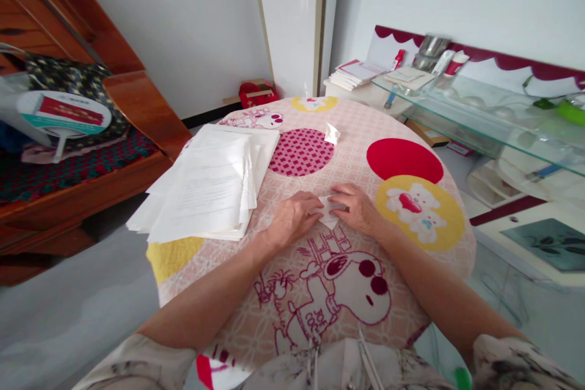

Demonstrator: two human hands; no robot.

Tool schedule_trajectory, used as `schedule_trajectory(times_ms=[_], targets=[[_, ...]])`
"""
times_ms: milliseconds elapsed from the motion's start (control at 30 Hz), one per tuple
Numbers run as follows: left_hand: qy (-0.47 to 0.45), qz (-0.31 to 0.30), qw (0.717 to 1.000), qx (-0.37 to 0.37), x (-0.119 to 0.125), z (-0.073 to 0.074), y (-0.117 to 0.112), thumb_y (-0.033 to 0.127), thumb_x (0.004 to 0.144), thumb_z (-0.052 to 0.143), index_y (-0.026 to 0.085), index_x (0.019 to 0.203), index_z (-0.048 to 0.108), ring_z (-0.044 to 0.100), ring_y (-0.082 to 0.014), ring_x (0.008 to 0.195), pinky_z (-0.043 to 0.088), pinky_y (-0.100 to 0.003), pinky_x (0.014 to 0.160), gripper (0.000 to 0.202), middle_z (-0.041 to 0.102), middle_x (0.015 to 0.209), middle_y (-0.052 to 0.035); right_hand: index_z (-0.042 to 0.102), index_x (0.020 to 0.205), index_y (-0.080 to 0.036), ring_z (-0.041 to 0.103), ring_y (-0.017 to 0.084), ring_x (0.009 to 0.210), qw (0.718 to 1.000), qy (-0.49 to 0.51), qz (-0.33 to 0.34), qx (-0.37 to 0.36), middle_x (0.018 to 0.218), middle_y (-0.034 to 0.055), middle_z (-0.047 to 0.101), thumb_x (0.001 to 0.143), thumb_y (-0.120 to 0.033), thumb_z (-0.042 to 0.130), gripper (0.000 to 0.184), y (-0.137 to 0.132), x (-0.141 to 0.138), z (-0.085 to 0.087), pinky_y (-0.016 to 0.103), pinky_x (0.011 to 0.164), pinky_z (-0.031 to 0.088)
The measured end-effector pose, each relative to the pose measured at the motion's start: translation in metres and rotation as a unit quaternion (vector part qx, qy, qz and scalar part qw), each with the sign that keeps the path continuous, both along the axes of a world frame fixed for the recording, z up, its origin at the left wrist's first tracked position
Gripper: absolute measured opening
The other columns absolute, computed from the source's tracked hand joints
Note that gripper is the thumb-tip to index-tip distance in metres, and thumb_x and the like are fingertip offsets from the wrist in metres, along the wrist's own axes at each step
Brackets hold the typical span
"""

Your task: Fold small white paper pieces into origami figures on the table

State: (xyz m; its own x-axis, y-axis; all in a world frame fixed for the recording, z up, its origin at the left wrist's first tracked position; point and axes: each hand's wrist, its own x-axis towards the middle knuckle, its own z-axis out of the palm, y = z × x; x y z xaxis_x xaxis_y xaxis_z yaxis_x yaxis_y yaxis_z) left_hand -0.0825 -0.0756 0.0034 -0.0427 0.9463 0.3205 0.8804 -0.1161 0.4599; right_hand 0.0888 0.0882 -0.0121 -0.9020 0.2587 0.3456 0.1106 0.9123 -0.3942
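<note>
Shirt (393, 368) at 6 o'clock, left hand (296, 217) and right hand (359, 210) pinch paper (328, 217) at the left's 3 o'clock, the right's 9, equally near; long axis unclear.

Small white paper (329, 220), partly hidden by the fingers (342, 199); stacked sheets (205, 189), print too small to read; wooden bench (82, 195), cut off by the left edge; green object (573, 112), by the right.

Table (350, 167): paper stack (205, 186) left | small paper (329, 218) between left hand (297, 214), right hand (359, 208) | scrap (332, 134), probably paper, behind
</note>
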Motion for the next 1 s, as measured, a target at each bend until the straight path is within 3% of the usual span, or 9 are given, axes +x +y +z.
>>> schedule_trajectory(times_ms=[100, 233, 600, 1000], targets=[[0.039, 0.085, 0.996, -0.006, -0.0095, -0.0044, 0.004, 0.031, 0.094, 0.071, 0.02, 0.12, 0.067, 0.065, -0.0248, 0.114, 0.055, -0.044, 0.103, 0.028, 0.071, 0.118, -0.008, 0.077, 0.118, -0.023, 0.062, 0.031, 0.122, 1.0, 0.005, 0.002, -0.01, 0.132, 0.0136, 0.068, 0.088, -0.022, 0.074, 0.031, 0.0005, -0.0006, -0.0023, 0.055, 0.109, 0.049], [0.079, 0.071, 0.994, -0.028, -0.0123, -0.0051, 0.0061, 0.028, 0.094, 0.069, 0.022, 0.122, 0.065, 0.064, -0.0242, 0.115, 0.051, -0.042, 0.107, 0.029, 0.069, 0.118, -0.0065, 0.073, 0.127, -0.023, 0.06, 0.031, 0.126, 1.0, 0.015, -0.001, -0.023, 0.134, 0.0134, 0.066, 0.087, -0.022, 0.073, 0.04, 0.0005, -0.0011, -0.005, 0.056, 0.11, 0.048], [0.093, 0.068, 0.993, -0.038, -0.0075, -0.0043, 0.0051, 0.023, 0.093, 0.068, 0.02, 0.12, 0.065, 0.061, -0.0257, 0.112, 0.052, -0.042, 0.103, 0.027, 0.067, 0.115, -0.0069, 0.072, 0.126, -0.018, 0.061, 0.031, 0.127, 1.0, 0.014, -0.004, -0.024, 0.135, 0.0162, 0.067, 0.086, -0.021, 0.074, 0.041, -0.0001, -0.0008, -0.0033, 0.053, 0.112, 0.049], [0.019, 0.063, 0.997, -0.029, -0.0079, -0.0031, 0.0114, 0.01, 0.088, 0.07, 0.017, 0.108, 0.068, 0.066, -0.0232, 0.106, 0.053, -0.04, 0.098, 0.021, 0.072, 0.105, -0.0058, 0.067, 0.134, -0.019, 0.06, 0.031, 0.129, 0.999, 0.021, 0.002, -0.024, 0.137, 0.0155, 0.066, 0.086, -0.022, 0.074, 0.048, 0.0032, -0.0014, -0.0087, 0.054, 0.112, 0.048]])
